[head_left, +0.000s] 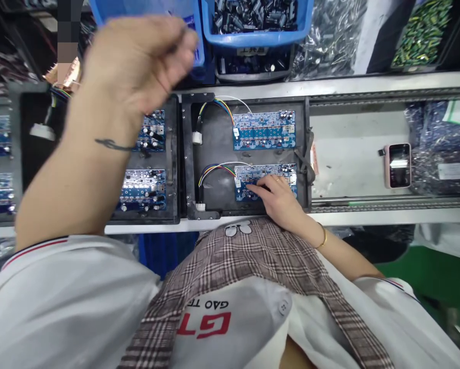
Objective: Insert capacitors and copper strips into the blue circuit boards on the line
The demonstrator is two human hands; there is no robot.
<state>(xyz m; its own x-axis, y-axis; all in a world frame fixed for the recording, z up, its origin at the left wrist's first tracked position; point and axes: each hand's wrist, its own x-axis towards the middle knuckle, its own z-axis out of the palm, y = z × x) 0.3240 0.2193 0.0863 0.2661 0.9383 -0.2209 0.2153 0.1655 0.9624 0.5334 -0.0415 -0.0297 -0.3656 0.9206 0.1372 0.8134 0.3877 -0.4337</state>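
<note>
Has right hand (278, 197) half-curled at circuit board (256, 173) by near edge of tray (216, 143), blurred left hand (141, 59) loosely curled; cannot tell either's hold.

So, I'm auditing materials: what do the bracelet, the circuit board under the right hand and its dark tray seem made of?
Bracelet: likely polished metal, gold-toned and shiny. Circuit board: probably coated laminate, from its flat blue face. Dark tray: perhaps plastic or composite; its matte surface leaves that open.

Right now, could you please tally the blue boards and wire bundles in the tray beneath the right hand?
Boards: 2
Wire bundles: 2
Total: 4
</note>
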